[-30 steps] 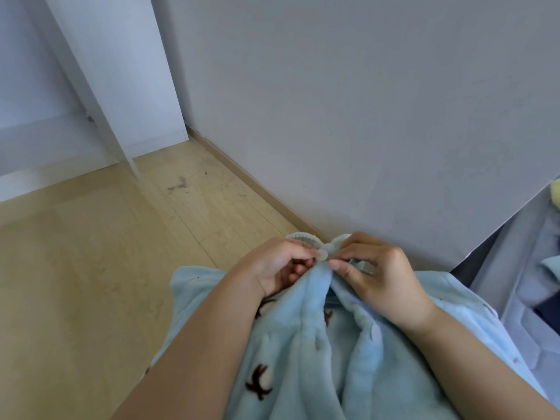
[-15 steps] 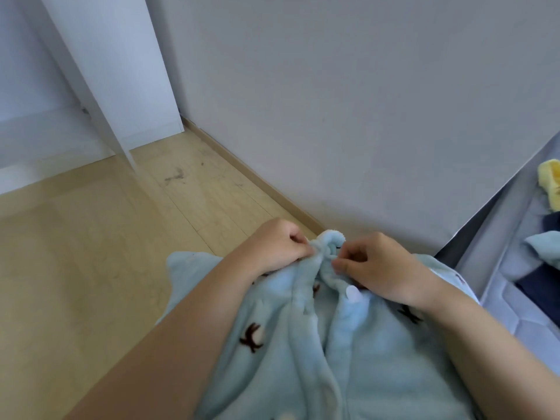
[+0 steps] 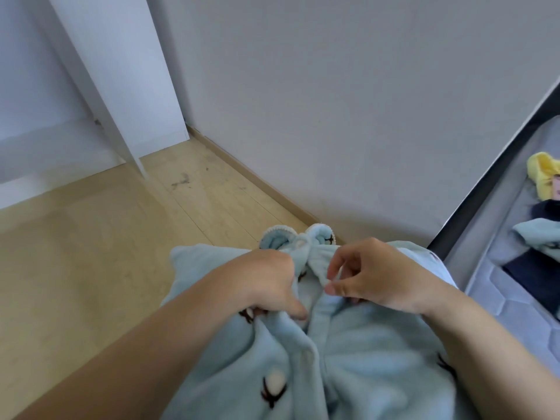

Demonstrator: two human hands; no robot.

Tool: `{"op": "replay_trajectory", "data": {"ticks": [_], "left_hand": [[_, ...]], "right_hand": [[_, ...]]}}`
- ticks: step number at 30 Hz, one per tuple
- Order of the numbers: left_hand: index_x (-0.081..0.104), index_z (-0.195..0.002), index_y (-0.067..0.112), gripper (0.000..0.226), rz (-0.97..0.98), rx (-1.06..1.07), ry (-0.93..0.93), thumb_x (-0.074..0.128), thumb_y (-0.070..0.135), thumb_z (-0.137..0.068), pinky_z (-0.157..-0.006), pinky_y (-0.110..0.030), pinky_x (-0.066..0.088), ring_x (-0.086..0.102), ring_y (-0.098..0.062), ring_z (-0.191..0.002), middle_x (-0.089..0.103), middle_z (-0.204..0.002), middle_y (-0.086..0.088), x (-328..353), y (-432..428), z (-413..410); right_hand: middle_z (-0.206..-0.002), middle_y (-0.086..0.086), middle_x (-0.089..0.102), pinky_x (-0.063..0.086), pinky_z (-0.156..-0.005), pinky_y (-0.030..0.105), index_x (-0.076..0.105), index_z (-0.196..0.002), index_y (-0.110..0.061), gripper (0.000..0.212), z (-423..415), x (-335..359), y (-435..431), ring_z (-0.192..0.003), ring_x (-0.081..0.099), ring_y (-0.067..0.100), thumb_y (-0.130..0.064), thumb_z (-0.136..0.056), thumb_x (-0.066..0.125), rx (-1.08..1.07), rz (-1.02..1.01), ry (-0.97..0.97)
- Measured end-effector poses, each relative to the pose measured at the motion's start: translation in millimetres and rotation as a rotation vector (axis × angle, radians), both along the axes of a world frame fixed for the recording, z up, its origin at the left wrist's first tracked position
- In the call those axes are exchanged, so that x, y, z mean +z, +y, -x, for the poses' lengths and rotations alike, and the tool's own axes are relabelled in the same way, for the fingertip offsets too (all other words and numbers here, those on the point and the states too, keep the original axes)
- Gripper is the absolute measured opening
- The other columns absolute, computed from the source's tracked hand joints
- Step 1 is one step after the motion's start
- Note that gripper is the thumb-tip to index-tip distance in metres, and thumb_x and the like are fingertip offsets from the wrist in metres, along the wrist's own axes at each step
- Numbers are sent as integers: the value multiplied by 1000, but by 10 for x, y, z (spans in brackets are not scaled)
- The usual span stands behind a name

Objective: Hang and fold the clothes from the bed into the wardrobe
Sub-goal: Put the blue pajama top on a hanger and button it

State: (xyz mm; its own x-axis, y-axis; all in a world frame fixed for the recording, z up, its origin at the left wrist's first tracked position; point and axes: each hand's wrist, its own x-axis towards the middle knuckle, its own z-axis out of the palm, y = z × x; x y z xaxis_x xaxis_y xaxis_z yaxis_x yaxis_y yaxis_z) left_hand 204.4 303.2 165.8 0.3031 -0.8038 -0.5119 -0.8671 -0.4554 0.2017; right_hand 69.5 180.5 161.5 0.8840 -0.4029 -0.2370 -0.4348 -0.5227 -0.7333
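Note:
A light blue fleece top point(image 3: 348, 353) with small dark-and-white motifs hangs in front of me, its collar point(image 3: 298, 239) uppermost. My left hand point(image 3: 266, 283) grips the left side of the front opening just below the collar. My right hand point(image 3: 375, 272) pinches the right front edge between thumb and fingers. The two hands are close together at the placket. At the far right lies the bed point(image 3: 497, 286) with a yellow garment point(image 3: 544, 174), a dark navy one point(image 3: 533, 268) and another light blue piece point(image 3: 539, 241).
An open white wardrobe point(image 3: 121, 86) stands at the upper left, its door edge reaching the wooden floor point(image 3: 91, 253). A grey wall point(image 3: 333, 101) with a wooden skirting board runs behind the garment. The bed's dark frame point(image 3: 472, 189) borders the right.
Both hands have slid down from the collar button to a spot lower on the front opening. The collar now stands free above them, and the view has shifted right, showing more of the bed.

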Motion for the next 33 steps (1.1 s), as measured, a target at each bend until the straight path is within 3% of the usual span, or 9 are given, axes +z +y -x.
{"op": "replay_trajectory", "data": {"ticks": [4, 6, 9, 12, 15, 19, 25, 33], "left_hand": [[59, -65, 15, 17, -12, -33, -42, 62, 27, -78, -48, -23, 36, 49, -14, -51, 54, -56, 0, -25, 26, 6], [66, -75, 10, 18, 84, 64, 19, 57, 24, -82, -46, -22, 39, 53, -14, -48, 61, -59, -4, -66, 33, -45], [65, -69, 12, 18, 299, 363, 322, 61, 21, -85, -42, -16, 39, 51, -10, -38, 58, -53, -1, -130, 68, -153], [67, -66, 11, 16, 548, 685, 679, 66, 11, -82, -44, -18, 40, 52, -12, -43, 57, -52, -1, -155, 73, -198], [70, -73, 5, 9, 714, 873, 894, 67, 6, -81, -45, -19, 46, 59, -12, -48, 63, -57, -4, -116, 40, -166], [71, -68, 9, 13, 806, 932, 915, 68, 7, -80, -47, -21, 47, 61, -14, -50, 65, -57, -5, -117, 3, -126], [77, -69, 15, 13, 804, 872, 898, 69, 9, -78, -61, -28, 51, 65, -15, -61, 70, -68, -8, -238, 51, -98], [77, -71, 22, 15, 795, 761, 814, 70, 11, -78, -61, -20, 48, 62, -6, -65, 71, -70, -1, -303, 65, -35]], "right_hand": [[-58, -7, 66, 52, -60, 26, 66, -65, -18, 13, -24, -77, 78, -52, 61, 5, -17, -73, 76, -14, 102, -17], [-61, -11, 64, 49, -61, 23, 65, -67, -25, 14, -27, -99, 97, -57, 58, 1, -23, -72, 77, 25, 173, 0], [-70, -13, 60, 45, -63, 18, 61, -72, -31, 18, -41, -109, 83, -66, 54, 1, -23, -72, 78, 93, 242, 44], [-60, -14, 57, 40, -56, 13, 58, -62, -28, 23, -85, -116, 58, -58, 51, -2, -20, -74, 75, 57, 275, 48], [-53, -5, 63, 50, -53, 20, 62, -66, -12, 16, -184, -98, 25, -47, 58, 3, -6, -79, 70, -122, 34, -83], [-55, 10, 66, 50, -45, 24, 62, -71, -3, 13, -262, -55, 8, -45, 61, 18, 2, -81, 68, -247, -290, -268], [-62, 12, 69, 54, -55, 22, 67, -79, -5, 12, -219, -229, 45, -55, 67, 18, 6, -79, 70, -217, -425, -249], [-67, 18, 70, 54, -56, 22, 67, -84, -2, 14, -217, -301, 51, -59, 69, 22, 11, -77, 69, -274, -615, -343]]}}
